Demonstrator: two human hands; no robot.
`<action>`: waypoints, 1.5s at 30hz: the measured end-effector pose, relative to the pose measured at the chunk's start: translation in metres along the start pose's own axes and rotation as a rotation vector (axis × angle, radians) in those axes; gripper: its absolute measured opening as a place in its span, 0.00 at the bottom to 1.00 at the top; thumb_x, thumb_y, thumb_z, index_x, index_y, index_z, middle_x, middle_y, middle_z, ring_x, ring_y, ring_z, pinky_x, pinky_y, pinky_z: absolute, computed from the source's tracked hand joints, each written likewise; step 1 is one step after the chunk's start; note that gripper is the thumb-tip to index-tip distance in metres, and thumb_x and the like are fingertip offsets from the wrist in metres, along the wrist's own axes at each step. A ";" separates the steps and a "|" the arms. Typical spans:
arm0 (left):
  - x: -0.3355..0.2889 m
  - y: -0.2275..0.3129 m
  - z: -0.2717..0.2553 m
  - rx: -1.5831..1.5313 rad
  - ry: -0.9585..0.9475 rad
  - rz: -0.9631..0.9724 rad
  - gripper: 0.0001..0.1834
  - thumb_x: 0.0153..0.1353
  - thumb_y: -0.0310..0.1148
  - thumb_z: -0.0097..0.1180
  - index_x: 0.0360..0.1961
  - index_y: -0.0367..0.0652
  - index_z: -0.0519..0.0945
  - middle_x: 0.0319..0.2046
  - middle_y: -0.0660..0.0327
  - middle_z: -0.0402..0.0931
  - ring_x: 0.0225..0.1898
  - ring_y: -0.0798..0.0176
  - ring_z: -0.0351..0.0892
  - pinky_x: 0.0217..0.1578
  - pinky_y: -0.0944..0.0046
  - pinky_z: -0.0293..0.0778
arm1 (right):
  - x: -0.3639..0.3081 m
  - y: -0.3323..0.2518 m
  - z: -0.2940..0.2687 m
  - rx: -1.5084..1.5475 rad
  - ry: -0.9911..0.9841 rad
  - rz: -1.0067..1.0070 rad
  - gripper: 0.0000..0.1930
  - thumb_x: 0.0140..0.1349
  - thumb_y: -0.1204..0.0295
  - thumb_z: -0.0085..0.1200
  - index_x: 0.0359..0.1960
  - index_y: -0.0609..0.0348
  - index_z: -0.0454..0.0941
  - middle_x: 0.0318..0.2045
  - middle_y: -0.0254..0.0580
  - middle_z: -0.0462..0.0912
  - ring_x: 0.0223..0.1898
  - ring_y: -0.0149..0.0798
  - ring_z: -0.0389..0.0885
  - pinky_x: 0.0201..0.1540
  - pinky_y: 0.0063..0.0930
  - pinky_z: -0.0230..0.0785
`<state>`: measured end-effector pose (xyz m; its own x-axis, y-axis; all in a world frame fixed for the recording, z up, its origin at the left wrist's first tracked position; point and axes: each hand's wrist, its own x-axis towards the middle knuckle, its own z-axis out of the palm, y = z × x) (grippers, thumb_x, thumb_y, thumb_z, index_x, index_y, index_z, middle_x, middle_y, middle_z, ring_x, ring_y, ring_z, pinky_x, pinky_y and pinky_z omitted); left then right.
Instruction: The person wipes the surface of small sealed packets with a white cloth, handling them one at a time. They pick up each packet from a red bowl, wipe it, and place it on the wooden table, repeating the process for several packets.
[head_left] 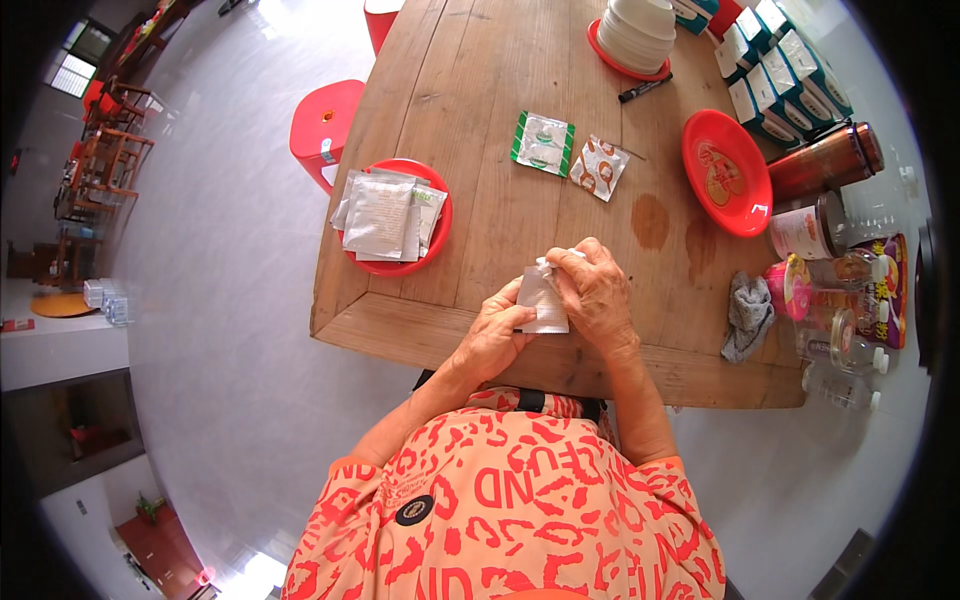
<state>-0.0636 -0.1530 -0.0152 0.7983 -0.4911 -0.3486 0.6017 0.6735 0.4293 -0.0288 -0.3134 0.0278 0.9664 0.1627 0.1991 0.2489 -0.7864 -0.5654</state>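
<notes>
Near the front edge of the wooden table, my left hand [497,322] pinches a small flat white sachet [543,303] by its lower left side. My right hand [592,285] is closed at the sachet's upper right corner, with a bit of crumpled white material showing at the fingertips; whether that is part of the sachet I cannot tell. Beyond my hands lie a green-edged clear packet [543,143] and a white packet with brown print [600,168]. On the left, a red plate [384,268] carries several silvery-white sachets [379,216].
An oval red tray [727,174] lies at the right, beside a brown thermos [826,162], jars, bottles and a grey cloth [748,317]. Farther off are stacked white bowls [638,35], a black marker [645,88] and boxes [785,88]. A red stool [326,124] stands left of the table.
</notes>
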 end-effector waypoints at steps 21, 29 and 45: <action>0.006 -0.001 -0.003 -0.176 -0.005 -0.050 0.30 0.73 0.56 0.33 0.58 0.41 0.71 0.52 0.58 0.76 0.55 0.60 0.75 0.57 0.56 0.72 | -0.032 -0.027 0.014 -0.020 0.084 -0.284 0.14 0.51 0.72 0.59 0.41 0.53 0.82 0.35 0.39 0.78 0.41 0.43 0.78 0.37 0.36 0.74; 0.007 -0.009 -0.011 -0.164 -0.052 -0.094 0.33 0.73 0.52 0.34 0.62 0.32 0.65 0.55 0.49 0.74 0.56 0.54 0.75 0.58 0.55 0.72 | -0.050 -0.022 0.000 0.094 -0.097 -0.341 0.13 0.52 0.72 0.60 0.42 0.55 0.82 0.35 0.40 0.79 0.39 0.44 0.79 0.39 0.37 0.73; 0.002 -0.012 -0.002 -0.076 0.053 0.033 0.19 0.72 0.36 0.44 0.59 0.35 0.69 0.53 0.54 0.75 0.55 0.59 0.77 0.54 0.56 0.77 | -0.042 0.002 -0.008 0.086 0.082 -0.083 0.15 0.52 0.80 0.57 0.43 0.61 0.76 0.38 0.46 0.78 0.41 0.50 0.76 0.44 0.41 0.71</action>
<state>-0.0693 -0.1606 -0.0225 0.8139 -0.4398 -0.3797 0.5703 0.7297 0.3772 -0.0698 -0.3268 0.0248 0.9345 0.1735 0.3108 0.3361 -0.7179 -0.6097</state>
